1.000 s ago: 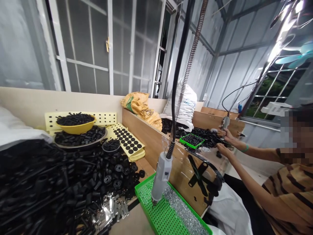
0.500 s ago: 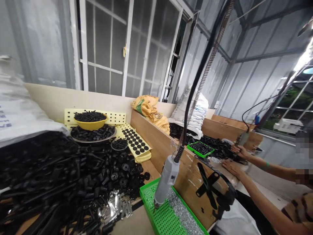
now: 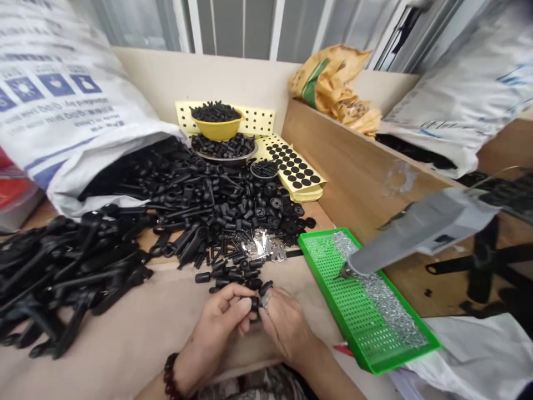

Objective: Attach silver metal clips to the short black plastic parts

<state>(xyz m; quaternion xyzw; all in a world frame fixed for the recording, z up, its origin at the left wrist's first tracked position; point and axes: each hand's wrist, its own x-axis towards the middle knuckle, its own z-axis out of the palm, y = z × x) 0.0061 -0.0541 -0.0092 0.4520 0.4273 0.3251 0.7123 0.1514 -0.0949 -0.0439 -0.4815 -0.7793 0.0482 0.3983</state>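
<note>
My left hand (image 3: 220, 321) is closed, its thumb and forefinger pinching a small black cylindrical part (image 3: 254, 304). Close beside it, my right hand (image 3: 288, 323) is closed too, and its fingertips meet near that part. Another dark piece (image 3: 265, 288) shows at the right fingertips, with something silvery below it; I cannot make out exactly what they are. Just beyond both hands lie loose black tubular parts (image 3: 227, 273) and shiny flat metal clips (image 3: 262, 244). To the right, a grey electric screwdriver (image 3: 416, 230) hangs with its tip over a green perforated tray (image 3: 327, 289) of small silver screws (image 3: 385, 300).
Black plastic handles (image 3: 75, 272) are piled at the left, below a white printed sack (image 3: 83, 122). Behind stand a yellow bowl (image 3: 219, 129) of black pieces and yellow sheets with black round pads (image 3: 302, 172). A wooden partition (image 3: 341, 150) runs along the right.
The view has swung down and left, so both my hands now show at the bench. The neighbouring person has gone out of view. The screwdriver appears more slanted.
</note>
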